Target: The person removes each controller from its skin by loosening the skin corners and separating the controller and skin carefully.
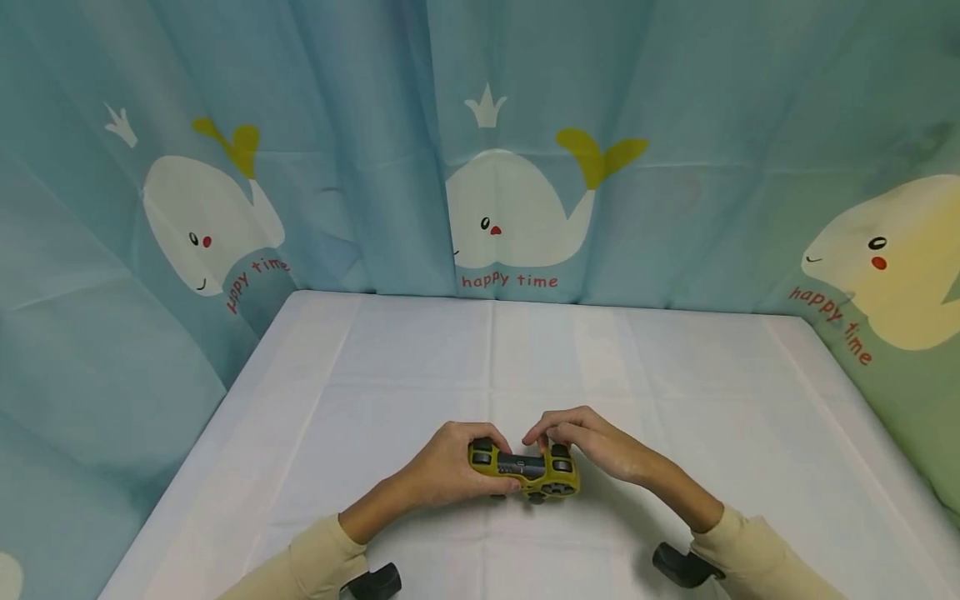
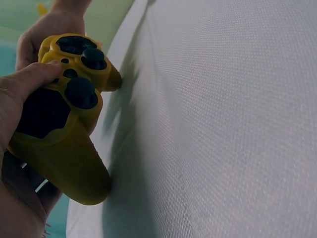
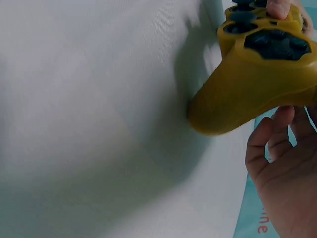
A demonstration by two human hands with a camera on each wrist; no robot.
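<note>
A yellow game controller point(image 1: 531, 468) with black buttons and thumbsticks stands tilted up over the white table, its shoulder buttons facing the head camera. My left hand point(image 1: 450, 465) grips one side of it, thumb point(image 2: 37, 78) across the button face and fingers behind. At the other end, my right hand point(image 1: 600, 443) has its bent, loose fingers against the back of the controller, near the shoulder buttons. In the right wrist view, the fingertips of my right hand point(image 3: 292, 178) are right at the underside of the controller's yellow grip point(image 3: 237, 94), partly hidden by it.
A white cloth with fold lines covers the table point(image 1: 420, 350). Around its back and sides hangs a blue-green curtain point(image 1: 375, 167) printed with whales and red lettering. Black wrist devices point(image 1: 678, 567) sit below both beige sleeves point(image 1: 315, 558).
</note>
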